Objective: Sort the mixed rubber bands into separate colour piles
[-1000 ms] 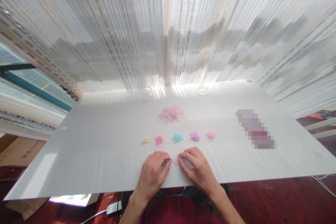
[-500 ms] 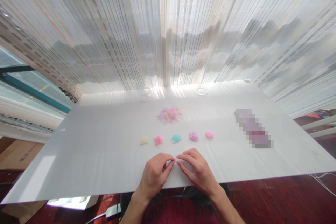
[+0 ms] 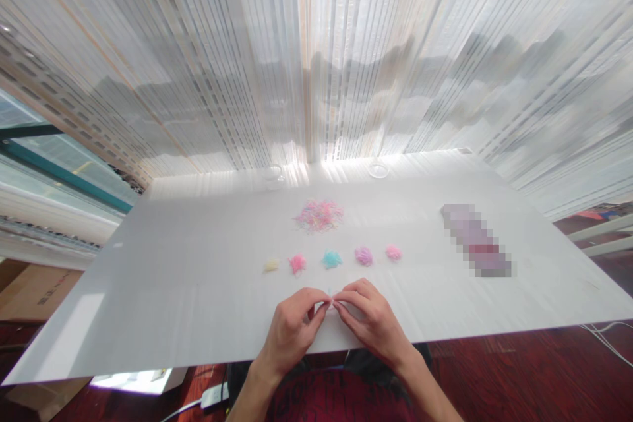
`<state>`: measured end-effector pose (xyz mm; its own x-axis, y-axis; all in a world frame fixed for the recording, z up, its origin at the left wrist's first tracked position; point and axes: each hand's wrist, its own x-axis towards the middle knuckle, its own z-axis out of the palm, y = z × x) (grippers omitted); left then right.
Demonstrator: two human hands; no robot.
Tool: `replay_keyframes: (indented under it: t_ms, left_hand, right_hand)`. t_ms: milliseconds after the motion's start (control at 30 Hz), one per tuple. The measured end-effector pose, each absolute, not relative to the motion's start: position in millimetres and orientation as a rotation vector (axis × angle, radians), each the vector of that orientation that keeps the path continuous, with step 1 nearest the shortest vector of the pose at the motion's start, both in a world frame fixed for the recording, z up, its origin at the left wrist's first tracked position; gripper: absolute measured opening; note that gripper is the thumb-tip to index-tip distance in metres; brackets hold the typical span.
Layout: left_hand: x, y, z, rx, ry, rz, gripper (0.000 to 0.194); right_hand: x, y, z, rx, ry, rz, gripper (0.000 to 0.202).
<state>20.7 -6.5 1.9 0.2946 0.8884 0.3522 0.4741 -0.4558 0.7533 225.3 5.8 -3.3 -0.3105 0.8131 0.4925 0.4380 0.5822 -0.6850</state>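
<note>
Near the front edge of the white table (image 3: pixel 188 303), my left hand (image 3: pixel 297 320) and my right hand (image 3: pixel 372 316) meet fingertip to fingertip. Each is closed in a pinch of thumb and forefinger. A tiny pale bluish bit shows just above the joined tips, but what they grip is too small to name. Beyond the hands lies a row of small piles of thin strands: yellow (image 3: pixel 271 266), bright pink (image 3: pixel 297 264), light blue (image 3: pixel 331 259), purple (image 3: pixel 363 256) and light pink (image 3: pixel 393 252). A larger mixed-colour pile (image 3: pixel 319 216) of similar strands is behind them.
On the right of the table lies a blurred-out purple-grey object (image 3: pixel 475 241). Two clear round items (image 3: pixel 378 170) stand at the back edge, against a sheer striped curtain (image 3: pixel 306 79). Below left, a cardboard box (image 3: pixel 34 290) and a power strip (image 3: pixel 214 395) rest on the floor.
The thumb and forefinger of my right hand have closed together and now touch the left fingertips. The piles have stayed as they were; the view has shifted slightly.
</note>
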Motion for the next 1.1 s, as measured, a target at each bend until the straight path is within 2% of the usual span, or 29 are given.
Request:
replay_keyframes:
  t_ms: [1100]
  left_hand:
    - [21.9, -5.7, -0.7, 2.011, 1.218, 1.100, 0.013]
  right_hand:
    - [226.4, 5.4, -2.7, -1.014, -1.896, 0.611, 0.012]
